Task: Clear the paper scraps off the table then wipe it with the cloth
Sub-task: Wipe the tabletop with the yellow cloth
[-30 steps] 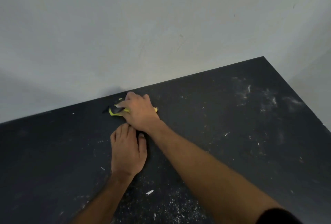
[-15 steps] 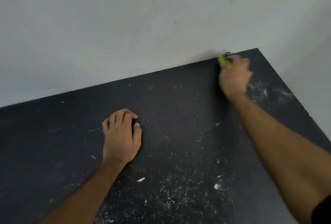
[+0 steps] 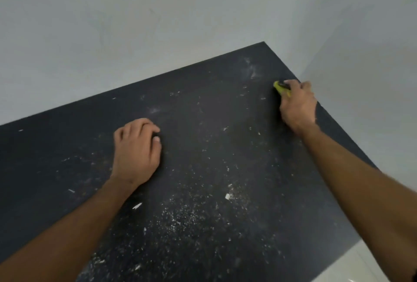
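While the left hand rests curled on the table, the right hand grips the yellow cloth near its far-right edge, scraps lying nearer.

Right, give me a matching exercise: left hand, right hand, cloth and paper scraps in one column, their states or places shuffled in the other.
Things:
1. left hand
2. right hand
3. cloth
4. paper scraps

States:
A. yellow-green, peeking out past fingers
B. scattered white on the black table
C. curled, resting mid-table, holding nothing visible
D. gripping near the table's far right edge

Pairs: 1-C, 2-D, 3-A, 4-B
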